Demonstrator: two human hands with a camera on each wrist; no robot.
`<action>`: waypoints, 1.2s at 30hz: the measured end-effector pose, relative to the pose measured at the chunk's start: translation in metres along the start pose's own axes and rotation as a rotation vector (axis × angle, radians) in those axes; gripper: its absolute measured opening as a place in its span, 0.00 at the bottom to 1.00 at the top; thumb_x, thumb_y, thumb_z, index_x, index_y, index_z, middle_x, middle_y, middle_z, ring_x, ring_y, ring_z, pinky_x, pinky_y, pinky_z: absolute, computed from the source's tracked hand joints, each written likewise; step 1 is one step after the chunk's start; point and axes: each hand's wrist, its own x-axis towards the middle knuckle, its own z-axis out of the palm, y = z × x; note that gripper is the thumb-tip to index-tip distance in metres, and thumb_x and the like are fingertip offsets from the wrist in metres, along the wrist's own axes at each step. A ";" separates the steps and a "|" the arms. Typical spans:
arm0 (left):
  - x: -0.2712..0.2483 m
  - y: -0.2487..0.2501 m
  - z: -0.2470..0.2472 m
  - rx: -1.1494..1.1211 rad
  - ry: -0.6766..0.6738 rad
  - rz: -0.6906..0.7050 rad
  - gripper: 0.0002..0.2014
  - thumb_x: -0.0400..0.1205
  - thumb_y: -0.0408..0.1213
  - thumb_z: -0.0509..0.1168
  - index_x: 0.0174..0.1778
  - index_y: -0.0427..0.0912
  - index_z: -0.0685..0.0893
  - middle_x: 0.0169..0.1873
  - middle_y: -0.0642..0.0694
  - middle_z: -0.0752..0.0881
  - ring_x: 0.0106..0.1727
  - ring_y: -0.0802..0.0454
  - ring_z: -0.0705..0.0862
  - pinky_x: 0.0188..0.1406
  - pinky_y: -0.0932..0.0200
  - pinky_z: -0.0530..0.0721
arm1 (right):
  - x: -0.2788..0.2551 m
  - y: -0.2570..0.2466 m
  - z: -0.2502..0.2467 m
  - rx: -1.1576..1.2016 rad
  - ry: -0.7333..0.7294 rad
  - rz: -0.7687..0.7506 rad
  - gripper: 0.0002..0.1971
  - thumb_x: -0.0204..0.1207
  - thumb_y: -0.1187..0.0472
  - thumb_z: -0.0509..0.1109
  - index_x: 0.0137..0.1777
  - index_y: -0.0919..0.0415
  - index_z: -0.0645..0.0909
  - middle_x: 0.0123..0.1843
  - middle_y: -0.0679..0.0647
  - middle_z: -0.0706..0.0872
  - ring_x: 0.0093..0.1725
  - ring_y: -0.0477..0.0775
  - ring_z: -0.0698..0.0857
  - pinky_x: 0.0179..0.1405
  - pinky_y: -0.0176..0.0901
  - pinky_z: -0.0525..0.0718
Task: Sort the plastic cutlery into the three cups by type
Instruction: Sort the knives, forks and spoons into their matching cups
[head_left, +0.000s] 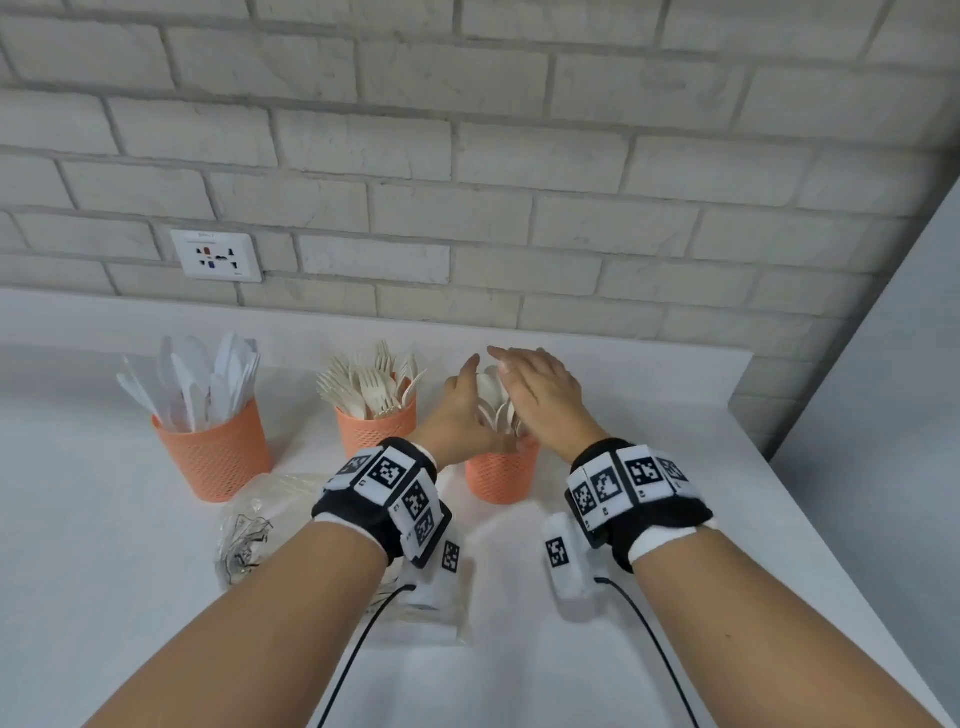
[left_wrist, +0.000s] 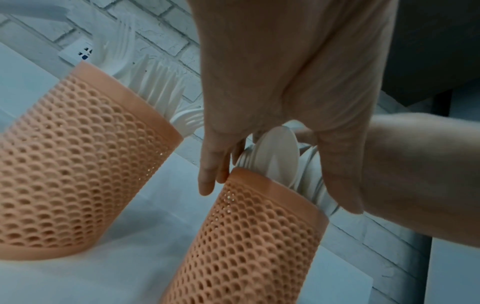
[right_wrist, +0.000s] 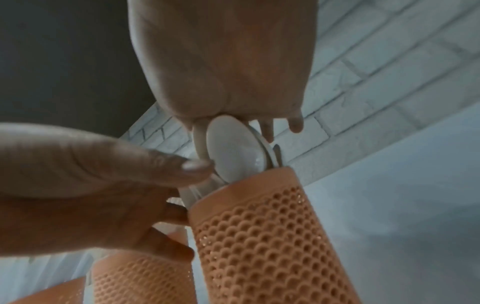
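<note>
Wrist bands (head_left: 382, 496) nearest us. Our left hand (head_left: 460, 415) and right hand (head_left: 545, 400), fingers straight, cup the spoons (head_left: 496, 402) in the 3 o'clock cup (head_left: 501, 475); grip unclear. Knives 9 o'clock, forks 12. Pushing sideways could tip it.

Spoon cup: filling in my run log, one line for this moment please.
spoon cup: spoons upright | left hand, right hand: flank spoons, fingers straight | knives, forks: sorted

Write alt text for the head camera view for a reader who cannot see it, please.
Both hands, left hand and right hand, flank the spoons in the right orange cup. Fork cup and knife cup stand leftward on the white counter.
</note>
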 end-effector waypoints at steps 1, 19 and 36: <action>-0.004 0.002 -0.001 0.015 -0.003 -0.002 0.59 0.68 0.38 0.78 0.82 0.45 0.39 0.81 0.41 0.53 0.76 0.42 0.67 0.73 0.51 0.70 | -0.002 0.000 0.002 -0.068 -0.033 0.021 0.23 0.86 0.48 0.42 0.80 0.44 0.59 0.82 0.49 0.61 0.83 0.54 0.52 0.82 0.60 0.47; -0.125 -0.085 -0.108 0.537 0.009 -0.349 0.13 0.81 0.47 0.63 0.47 0.45 0.90 0.58 0.42 0.84 0.55 0.49 0.80 0.63 0.55 0.75 | -0.065 -0.129 0.063 0.073 -0.412 -0.325 0.12 0.80 0.70 0.61 0.56 0.66 0.85 0.54 0.57 0.88 0.50 0.52 0.84 0.46 0.27 0.76; -0.133 -0.109 -0.080 -0.332 0.033 -0.202 0.34 0.71 0.12 0.52 0.70 0.44 0.74 0.48 0.38 0.84 0.48 0.42 0.83 0.42 0.55 0.82 | -0.091 -0.123 0.115 -0.552 -0.763 -0.033 0.11 0.74 0.60 0.70 0.35 0.63 0.73 0.30 0.52 0.74 0.32 0.53 0.77 0.32 0.42 0.75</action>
